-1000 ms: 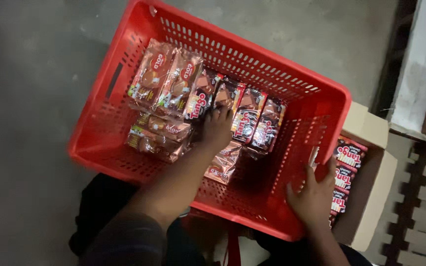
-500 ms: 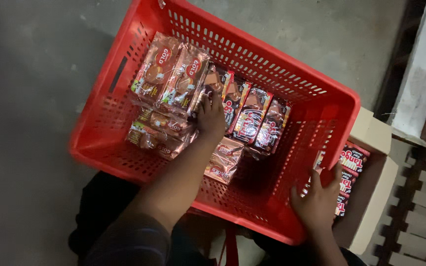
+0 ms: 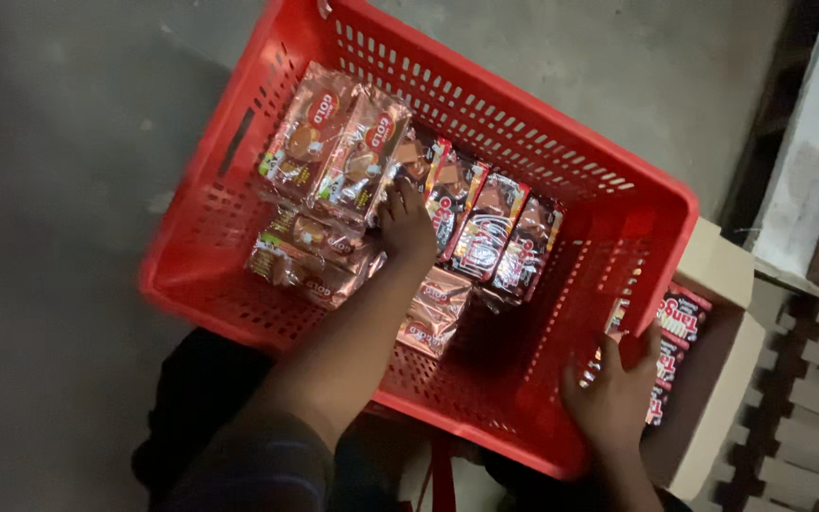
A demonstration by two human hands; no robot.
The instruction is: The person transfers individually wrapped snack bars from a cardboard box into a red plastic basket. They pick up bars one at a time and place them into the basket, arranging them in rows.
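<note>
Reaching into the crate (image 3: 239,171), your left hand (image 3: 408,228) lies flat, fingers loosely spread, on the packets (image 3: 457,213) lined along its far wall; it presses on them rather than clamps. Your right hand (image 3: 613,398) hangs at the crate's right corner, over the rim, fingers curled on the packs in the box (image 3: 713,417); whether it grips one you cannot tell from here. Inside the crate, a row of snack packets stands against the far wall, a second heap (image 3: 310,256) lies nearer the left wall, and one packet (image 3: 433,313) sits mid-floor. Judging by this, the filling is partly done: much of the crate's floor shows bare, and packs (image 3: 680,327) remain in the box.
</note>
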